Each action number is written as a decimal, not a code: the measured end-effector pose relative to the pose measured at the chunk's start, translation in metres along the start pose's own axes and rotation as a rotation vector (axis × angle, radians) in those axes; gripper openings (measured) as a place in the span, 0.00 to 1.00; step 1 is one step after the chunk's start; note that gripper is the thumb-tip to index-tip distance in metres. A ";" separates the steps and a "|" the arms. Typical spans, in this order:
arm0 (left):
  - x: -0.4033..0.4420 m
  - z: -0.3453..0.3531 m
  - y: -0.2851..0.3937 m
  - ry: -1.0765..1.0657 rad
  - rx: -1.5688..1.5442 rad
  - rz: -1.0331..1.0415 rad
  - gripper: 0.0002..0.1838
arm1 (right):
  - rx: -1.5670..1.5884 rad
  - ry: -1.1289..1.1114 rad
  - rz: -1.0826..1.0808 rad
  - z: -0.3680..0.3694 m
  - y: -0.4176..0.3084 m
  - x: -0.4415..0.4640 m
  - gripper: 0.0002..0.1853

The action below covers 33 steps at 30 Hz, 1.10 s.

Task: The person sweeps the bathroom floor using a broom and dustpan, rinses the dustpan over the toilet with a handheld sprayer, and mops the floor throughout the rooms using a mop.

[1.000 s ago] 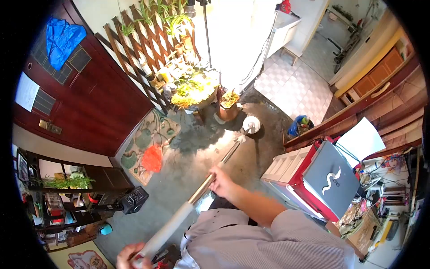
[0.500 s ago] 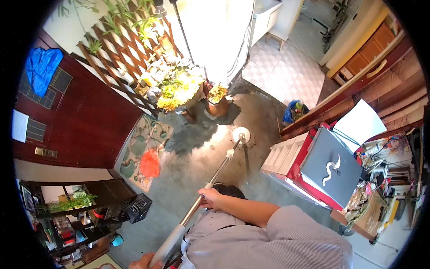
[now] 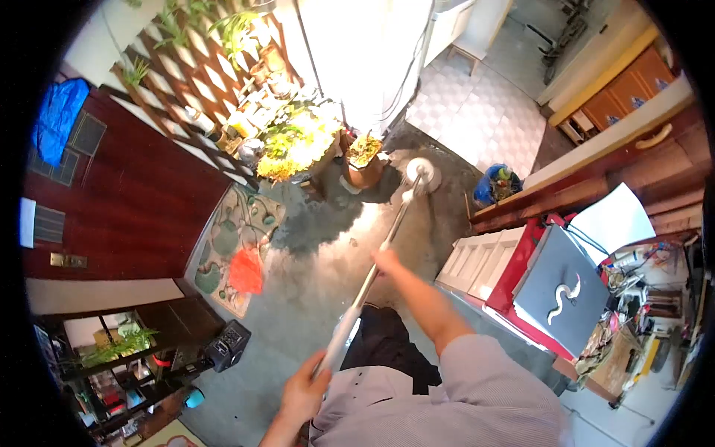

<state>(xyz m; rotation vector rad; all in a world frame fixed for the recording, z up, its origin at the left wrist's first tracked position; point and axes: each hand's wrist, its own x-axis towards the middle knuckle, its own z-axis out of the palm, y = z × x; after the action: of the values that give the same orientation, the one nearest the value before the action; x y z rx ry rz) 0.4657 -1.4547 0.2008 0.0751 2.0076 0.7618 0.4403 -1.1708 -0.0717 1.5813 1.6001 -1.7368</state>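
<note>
A long-handled mop (image 3: 402,210) with a metal pole runs slantwise away from me. Its round white head (image 3: 422,175) rests on the grey floor near a potted plant (image 3: 363,160). Close to my body, my left hand (image 3: 305,386) is wrapped round the pale grip at the pole's rear end. Farther up, with the arm stretched forward, my right hand (image 3: 385,262) closes on the metal part of the pole. The fringe under the mop head is hard to make out.
A blue bin (image 3: 495,186) stands right of the mop head by the doorway. On the right, a laptop (image 3: 562,290) lies on a red and white cabinet. At left are a patterned mat (image 3: 216,257) with an orange-red cloth (image 3: 246,271), a dark red door (image 3: 134,201) and shelves.
The mop head has slid forward and to the right, nearer the doorway. Both hands have moved forward with the pole, and my right arm is straighter.
</note>
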 end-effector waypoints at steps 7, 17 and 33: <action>0.022 0.007 -0.008 -0.022 0.021 0.034 0.23 | 0.086 0.136 -0.007 0.006 0.020 0.047 0.16; -0.208 -0.124 -0.010 0.263 0.261 -0.265 0.18 | 0.221 -0.702 0.362 0.189 0.051 -0.199 0.14; -0.283 -0.073 0.012 0.549 0.217 -0.273 0.18 | -0.158 -0.987 0.271 0.263 0.042 -0.256 0.15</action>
<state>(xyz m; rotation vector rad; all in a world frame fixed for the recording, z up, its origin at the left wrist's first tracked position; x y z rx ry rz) 0.5585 -1.5785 0.4494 -0.3086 2.5471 0.4110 0.4324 -1.5159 0.0606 0.6109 0.9332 -1.7399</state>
